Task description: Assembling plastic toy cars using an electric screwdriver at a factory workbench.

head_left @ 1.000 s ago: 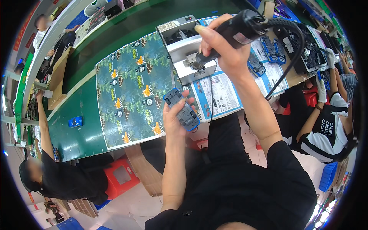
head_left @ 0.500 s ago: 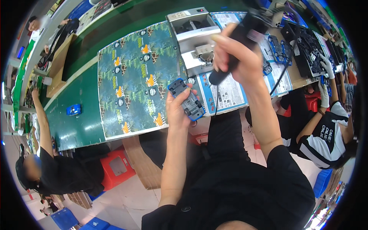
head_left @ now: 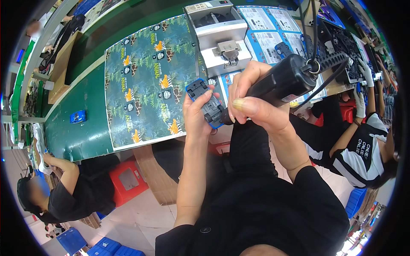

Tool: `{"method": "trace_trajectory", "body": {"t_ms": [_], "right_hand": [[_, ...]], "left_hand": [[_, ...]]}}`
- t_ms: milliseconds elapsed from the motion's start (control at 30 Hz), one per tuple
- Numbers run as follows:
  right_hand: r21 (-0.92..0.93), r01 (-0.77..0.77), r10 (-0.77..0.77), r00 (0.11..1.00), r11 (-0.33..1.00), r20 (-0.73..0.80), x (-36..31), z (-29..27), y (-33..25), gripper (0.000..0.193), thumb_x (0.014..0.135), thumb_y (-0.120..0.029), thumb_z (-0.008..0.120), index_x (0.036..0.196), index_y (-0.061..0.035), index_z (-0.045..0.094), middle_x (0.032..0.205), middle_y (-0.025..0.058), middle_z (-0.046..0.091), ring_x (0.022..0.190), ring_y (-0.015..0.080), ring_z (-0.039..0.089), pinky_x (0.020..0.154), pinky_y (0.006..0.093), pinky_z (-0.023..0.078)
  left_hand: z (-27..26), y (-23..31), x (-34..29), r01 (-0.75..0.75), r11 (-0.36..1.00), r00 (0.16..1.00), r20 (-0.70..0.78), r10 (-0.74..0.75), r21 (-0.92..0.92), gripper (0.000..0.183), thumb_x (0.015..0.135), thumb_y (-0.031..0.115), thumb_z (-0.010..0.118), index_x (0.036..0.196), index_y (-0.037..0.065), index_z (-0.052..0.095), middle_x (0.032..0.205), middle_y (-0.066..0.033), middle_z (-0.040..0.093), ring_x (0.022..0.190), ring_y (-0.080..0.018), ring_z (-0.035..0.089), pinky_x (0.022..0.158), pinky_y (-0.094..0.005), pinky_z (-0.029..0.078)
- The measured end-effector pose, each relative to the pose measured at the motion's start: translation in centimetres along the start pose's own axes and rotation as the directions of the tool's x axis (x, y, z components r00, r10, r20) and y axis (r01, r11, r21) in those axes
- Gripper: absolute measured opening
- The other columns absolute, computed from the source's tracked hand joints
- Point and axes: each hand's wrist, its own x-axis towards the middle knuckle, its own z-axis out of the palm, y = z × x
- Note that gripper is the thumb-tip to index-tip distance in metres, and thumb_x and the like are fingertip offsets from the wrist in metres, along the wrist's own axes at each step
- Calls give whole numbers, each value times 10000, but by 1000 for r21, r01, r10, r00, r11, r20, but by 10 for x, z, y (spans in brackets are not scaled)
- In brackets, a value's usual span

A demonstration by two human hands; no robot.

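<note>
My left hand (head_left: 197, 114) grips a blue toy car (head_left: 205, 101) with its dark grey underside turned up. My right hand (head_left: 260, 100) is wrapped around a black corded electric screwdriver (head_left: 284, 81), which is tilted with its cable end up to the right. The tool's tip reaches the near end of the car's underside; whether it touches a screw there is hidden by my fingers. Just beyond both hands stands a metal screw feeder machine (head_left: 218, 38) on the table.
A printed jungle-pattern sheet (head_left: 145, 89) covers the table left of my hands. Another blue toy car (head_left: 77, 117) lies farther left. On the right are printed sheets (head_left: 260, 19), a dark car chassis (head_left: 282, 50), and a gloved co-worker (head_left: 363, 136). Another person (head_left: 72, 187) sits at left.
My right hand has brought the screwdriver down and nearer, onto the near end of the toy car. The left hand still holds the car in about the same place.
</note>
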Motion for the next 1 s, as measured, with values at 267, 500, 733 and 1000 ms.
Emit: {"method": "trace_trajectory", "body": {"t_ms": [267, 500, 733, 1000], "right_hand": [[69, 46, -58, 983, 997, 176, 0, 2, 28, 255, 676, 15, 777, 733, -10, 530, 621, 76, 558, 522, 157, 548, 509, 277, 446], [67, 25, -41, 969, 997, 244, 3, -4, 25, 295, 616, -22, 803, 709, -17, 523, 572, 54, 528, 490, 156, 536, 484, 276, 456], [83, -25, 15, 993, 996, 120, -1, -3, 24, 276, 647, -45, 788, 727, -15, 526, 594, 68, 542, 508, 157, 534, 498, 279, 456], [149, 22, -41, 992, 989, 123, -9, -6, 23, 261, 677, -70, 774, 750, -11, 530, 599, 74, 535, 504, 160, 529, 495, 289, 460]], "left_hand": [[-9, -9, 6, 5, 997, 996, 85, 1, -78, 286, 832, -29, 665, 1101, 31, 588, 1006, -116, 682, 815, -198, 675, 721, -346, 572], [-8, -3, 7, 53, 998, 991, 124, -49, -29, 284, 815, -14, 687, 1085, 10, 601, 995, -112, 679, 810, -201, 671, 719, -340, 560], [-4, 0, 7, 50, 999, 992, 119, -49, -7, 273, 821, -12, 677, 1082, 10, 602, 979, -101, 671, 821, -197, 668, 710, -334, 566], [-1, 0, 2, -8, 1000, 996, 84, 9, -11, 285, 858, 73, 700, 1116, 22, 590, 988, -101, 656, 832, -188, 662, 701, -335, 566]]}}
